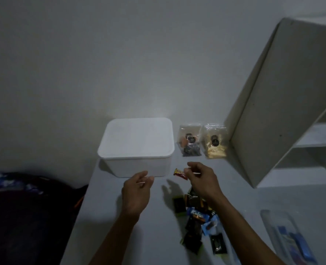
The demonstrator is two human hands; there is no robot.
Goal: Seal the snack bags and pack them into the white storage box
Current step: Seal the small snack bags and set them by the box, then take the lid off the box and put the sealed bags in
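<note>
Fingers (191,170) of the right hand (202,180) were curled in, tips pinching one end of a small red-and-yellow candy wrapper (180,173), held above the grey tabletop (131,236). Left hand (137,192) hovered at 9 o'clock from the right one, fingers loosely curled with thumb and forefinger nearly meeting, gripping nothing visible, palm turned inward. White storage box (137,148) sat at 12 o'clock from the left hand, lid on, close to the wall, its front face just beyond the fingertips. Two clear snack bags stood at 3 o'clock from the box, side by side: one with dark contents (190,140), one with pale yellow contents (214,141), each with a round dark label; whether their tops were sealed, cannot tell. Loose pile of small wrapped snacks (200,219), black, blue and orange packets, lay at 6 o'clock from the right hand, partly under the forearm. Clear plastic tray (273,222) with blue items sat at 4 o'clock, near the table edge. White shelf unit (269,104) rose at 2 o'clock. Dark fabric (24,217) lay at 8 o'clock, off the table.
</note>
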